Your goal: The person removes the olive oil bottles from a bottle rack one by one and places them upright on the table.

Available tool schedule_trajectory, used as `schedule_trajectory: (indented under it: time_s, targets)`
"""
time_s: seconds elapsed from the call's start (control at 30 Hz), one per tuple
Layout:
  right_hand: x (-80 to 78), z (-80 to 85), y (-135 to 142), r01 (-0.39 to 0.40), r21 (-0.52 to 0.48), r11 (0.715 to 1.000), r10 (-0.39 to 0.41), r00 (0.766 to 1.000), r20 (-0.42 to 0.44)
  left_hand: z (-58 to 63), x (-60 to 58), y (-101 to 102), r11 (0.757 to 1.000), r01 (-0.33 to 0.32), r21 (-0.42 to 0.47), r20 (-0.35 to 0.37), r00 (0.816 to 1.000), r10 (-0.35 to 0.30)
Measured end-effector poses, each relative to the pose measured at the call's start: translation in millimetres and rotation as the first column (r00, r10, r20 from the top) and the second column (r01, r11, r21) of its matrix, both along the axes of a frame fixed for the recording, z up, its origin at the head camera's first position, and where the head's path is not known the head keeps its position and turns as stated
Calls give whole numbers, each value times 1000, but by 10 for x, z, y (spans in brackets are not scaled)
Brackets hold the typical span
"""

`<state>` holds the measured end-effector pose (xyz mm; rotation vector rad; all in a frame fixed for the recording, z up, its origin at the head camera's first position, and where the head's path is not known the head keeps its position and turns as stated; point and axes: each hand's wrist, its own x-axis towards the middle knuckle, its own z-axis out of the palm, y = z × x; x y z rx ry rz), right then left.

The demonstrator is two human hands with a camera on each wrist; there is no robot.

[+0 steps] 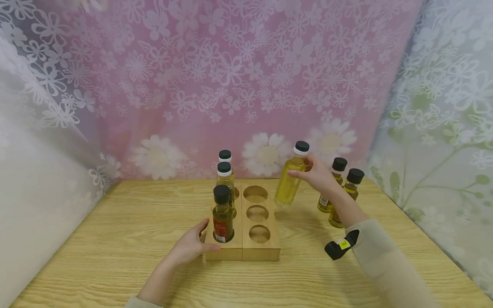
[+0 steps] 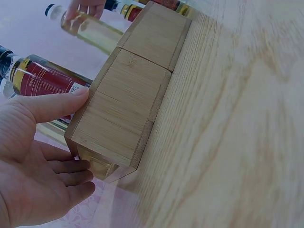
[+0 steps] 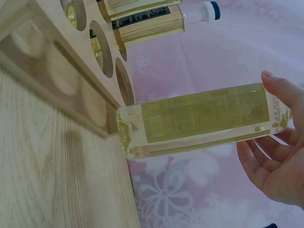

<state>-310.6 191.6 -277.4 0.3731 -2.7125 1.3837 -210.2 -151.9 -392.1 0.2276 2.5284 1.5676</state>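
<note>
In the head view my right hand (image 1: 319, 173) holds a clear oil bottle (image 1: 288, 182) by its upper part, thumb on one side and fingers on the other. The yellow-oil bottle has a dark cap with a white collar and tilts, its base beside the wooden bottle rack (image 1: 261, 252). My left hand (image 1: 190, 243) grips the rack's near left corner; in the left wrist view the thumb (image 2: 52, 105) lies on the top edge and the fingers curl by the side. A red-labelled bottle (image 1: 222, 220) stands in the near left hole, with two bottles behind it.
Several round holes in the rack's right column hold no bottle. Two black-capped bottles, one (image 1: 325, 204) behind the other (image 1: 337, 217), stand on the wooden table (image 1: 127, 239) at the right, beside my right forearm. Floral curtains (image 1: 246, 85) hang behind and along both sides.
</note>
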Motion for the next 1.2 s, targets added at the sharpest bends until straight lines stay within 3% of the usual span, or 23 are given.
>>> schedule_trajectory:
  time_s: [0.33,0.63,0.87,1.2]
  targets:
    - [270,-19,296,30,122,992,-24,998,-57,2,7,3,1000,0,7,0,1000,0]
    - [562,-136,561,50,111,993,-44,997,-57,-9,1,0,1000,5,6,-4,1000,-5]
    - [634,-229,787,44,58,997,-43,999,-24,-11,3,-8,1000,5,7,-6,1000,-5]
    - [745,-265,1119,78,73,994,-79,997,13,-16,2,0,1000,0,2,-14,1000,0]
